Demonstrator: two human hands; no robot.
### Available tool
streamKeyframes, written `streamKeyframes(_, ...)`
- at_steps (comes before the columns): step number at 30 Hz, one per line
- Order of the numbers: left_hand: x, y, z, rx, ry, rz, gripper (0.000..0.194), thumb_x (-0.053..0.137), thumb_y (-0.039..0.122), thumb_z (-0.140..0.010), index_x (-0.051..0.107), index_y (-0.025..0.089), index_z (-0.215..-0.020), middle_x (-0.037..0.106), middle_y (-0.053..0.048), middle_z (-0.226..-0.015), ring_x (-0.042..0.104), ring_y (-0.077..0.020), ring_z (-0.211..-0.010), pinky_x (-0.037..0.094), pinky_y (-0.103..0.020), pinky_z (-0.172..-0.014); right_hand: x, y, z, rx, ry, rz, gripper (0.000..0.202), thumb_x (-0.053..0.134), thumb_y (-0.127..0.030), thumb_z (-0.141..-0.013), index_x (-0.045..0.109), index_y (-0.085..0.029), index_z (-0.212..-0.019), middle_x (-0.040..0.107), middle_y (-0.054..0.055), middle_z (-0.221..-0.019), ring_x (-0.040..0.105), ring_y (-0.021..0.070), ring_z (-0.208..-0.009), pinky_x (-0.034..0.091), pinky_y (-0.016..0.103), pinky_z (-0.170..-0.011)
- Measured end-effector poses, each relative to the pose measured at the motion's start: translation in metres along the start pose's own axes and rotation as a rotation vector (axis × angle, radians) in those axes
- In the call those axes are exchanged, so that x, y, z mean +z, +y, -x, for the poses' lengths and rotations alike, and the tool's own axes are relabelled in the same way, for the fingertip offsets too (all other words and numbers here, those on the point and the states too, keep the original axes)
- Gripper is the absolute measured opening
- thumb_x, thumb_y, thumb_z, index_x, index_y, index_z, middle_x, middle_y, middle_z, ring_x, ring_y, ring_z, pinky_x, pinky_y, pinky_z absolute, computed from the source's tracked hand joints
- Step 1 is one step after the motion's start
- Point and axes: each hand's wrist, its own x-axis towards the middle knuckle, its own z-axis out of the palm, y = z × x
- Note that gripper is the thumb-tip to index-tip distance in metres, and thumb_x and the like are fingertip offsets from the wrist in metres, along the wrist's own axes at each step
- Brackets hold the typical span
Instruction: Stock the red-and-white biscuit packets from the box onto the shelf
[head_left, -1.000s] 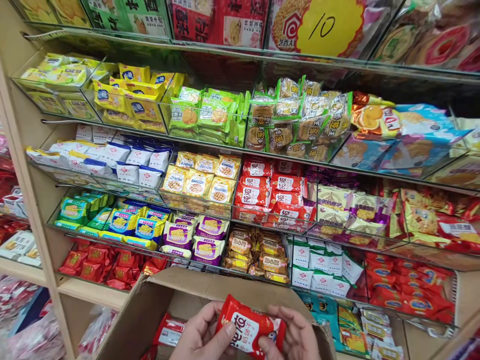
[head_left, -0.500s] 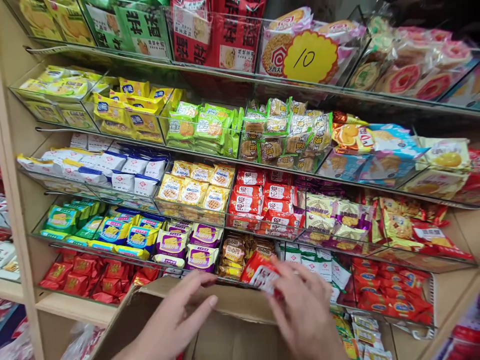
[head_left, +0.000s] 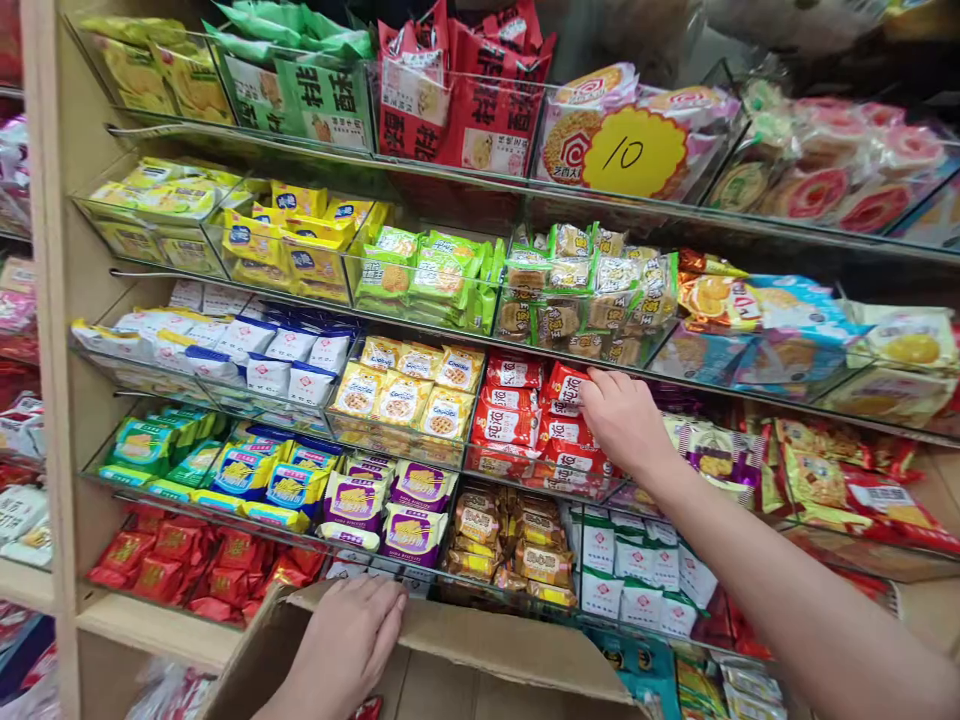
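Observation:
My right hand [head_left: 619,415] reaches into a clear bin in the middle of the shelves. Its closed fingers pinch a red snack packet [head_left: 566,385] at the back of the bin's right-hand row. Other red packets [head_left: 506,425] of the same look lie stacked beside and in front of it. Low in the view, my left hand [head_left: 352,630] is closed over the near rim of an open cardboard box [head_left: 495,645], its fingers together and fingertips partly hidden. Most of the box's inside is out of sight; a bit of red shows at the bottom.
Yellow cookie packets [head_left: 405,390] fill the bin to the left, and brown packets [head_left: 517,535] sit below. Clear dividers and front panels edge every shelf. A yellow price tag marked 10 [head_left: 636,153] hangs above. A wooden upright [head_left: 56,330] stands at the left.
My right hand has moved up and away from over the box to the red packets' bin, carrying a red packet. My left hand has come down onto the box rim, and the view has shifted.

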Motion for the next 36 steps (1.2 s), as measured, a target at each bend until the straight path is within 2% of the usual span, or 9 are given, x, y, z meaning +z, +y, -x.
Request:
streamKeyframes(12, 0.005, -0.001, 0.006, 0.04, 0.033, -0.054, 0.028, 0.028, 0.026, -0.09, 0.055, 0.022, -0.08, 0.059, -0.002, -0.073, 0.055, -0.021, -0.069, 0.04, -0.038, -0.064, 0.005, -0.011, -0.002, 0.055, -0.073, 0.168, 0.013, 0.034, -0.011, -0.083, 0.047, -0.013, -0.081, 0.051, 0.011, -0.088, 0.044, 0.0227, -0.078, 0.026, 0.03, -0.058)
streamKeyframes(14, 0.002, 0.0, 0.005, 0.069, 0.068, -0.037, 0.025, 0.03, 0.024, -0.089, 0.055, 0.022, -0.086, 0.061, -0.002, -0.076, 0.056, -0.0204, -0.071, 0.042, -0.037, -0.065, 0.008, -0.011, -0.002, 0.053, -0.085, 0.165, 0.014, 0.034, -0.011, -0.083, 0.047, -0.013, -0.082, 0.051, 0.011, -0.087, 0.045, 0.0227, -0.079, 0.027, 0.029, -0.058)
streamKeyframes(16, -0.009, 0.008, -0.002, 0.168, 0.159, 0.0, 0.022, 0.035, 0.022, -0.088, 0.053, 0.022, -0.101, 0.062, -0.005, -0.093, 0.057, -0.0203, -0.088, 0.044, -0.036, -0.075, 0.009, -0.011, -0.003, 0.049, -0.095, 0.157, 0.015, 0.032, -0.011, -0.083, 0.047, -0.013, -0.082, 0.05, 0.011, -0.087, 0.045, 0.023, -0.08, 0.029, 0.029, -0.058)
streamKeyframes(18, -0.029, 0.026, -0.021, 0.327, 0.272, 0.021, 0.032, 0.039, 0.02, -0.086, 0.043, 0.02, -0.118, 0.053, -0.008, -0.119, 0.045, -0.0205, -0.113, 0.039, -0.035, -0.092, 0.01, -0.011, -0.004, 0.043, -0.11, 0.147, 0.017, 0.031, -0.01, -0.083, 0.048, -0.013, -0.082, 0.05, 0.011, -0.087, 0.046, 0.0232, -0.08, 0.031, 0.029, -0.058)
streamKeyframes(21, -0.065, 0.067, -0.072, 0.505, 0.348, -0.029, 0.041, 0.038, 0.027, -0.086, 0.038, 0.017, -0.126, 0.038, -0.008, -0.136, 0.026, -0.023, -0.128, 0.025, -0.04, -0.104, 0.01, -0.011, -0.008, 0.04, -0.144, 0.125, 0.019, 0.03, -0.01, -0.084, 0.049, -0.012, -0.085, 0.051, 0.012, -0.087, 0.047, 0.0237, -0.08, 0.034, 0.029, -0.059)
streamKeyframes(23, -0.083, 0.094, -0.116, 0.511, 0.334, -0.074, 0.044, 0.036, 0.039, -0.087, 0.041, 0.017, -0.125, 0.033, -0.008, -0.14, 0.024, -0.0252, -0.129, 0.022, -0.042, -0.106, 0.01, -0.011, -0.01, 0.044, -0.176, 0.097, 0.019, 0.03, -0.01, -0.083, 0.049, -0.011, -0.087, 0.052, 0.013, -0.088, 0.048, 0.0241, -0.081, 0.036, 0.029, -0.059)
streamKeyframes(26, -0.093, 0.12, -0.175, 0.409, 0.271, -0.148, 0.056, 0.03, 0.056, -0.083, 0.045, 0.02, -0.124, 0.031, -0.007, -0.141, 0.022, -0.0318, -0.129, 0.02, -0.049, -0.104, 0.009, -0.011, -0.013, 0.063, -0.234, 0.031, 0.018, 0.034, -0.011, -0.082, 0.05, -0.01, -0.089, 0.052, 0.014, -0.089, 0.049, 0.0249, -0.083, 0.04, 0.029, -0.061)
streamKeyframes(30, -0.089, 0.124, -0.217, 0.239, 0.098, -0.191, 0.072, 0.022, 0.072, -0.075, 0.044, 0.026, -0.126, 0.029, -0.008, -0.141, 0.022, -0.0387, -0.127, 0.016, -0.057, -0.1, 0.012, -0.01, -0.016, 0.103, -0.285, -0.021, 0.017, 0.038, -0.012, -0.081, 0.053, -0.008, -0.088, 0.054, 0.016, -0.09, 0.051, 0.0268, -0.086, 0.043, 0.029, -0.061)
streamKeyframes(36, -0.084, 0.115, -0.224, 0.233, 0.017, -0.179, 0.073, 0.017, 0.074, -0.072, 0.036, 0.033, -0.13, 0.019, -0.004, -0.145, 0.013, -0.0398, -0.129, 0.019, -0.059, -0.098, 0.022, -0.007, -0.028, 0.221, -0.384, -0.087, 0.026, 0.032, -0.008, -0.081, 0.058, -0.008, -0.087, 0.06, 0.017, -0.085, 0.058, 0.0277, -0.078, 0.044, 0.032, -0.058)
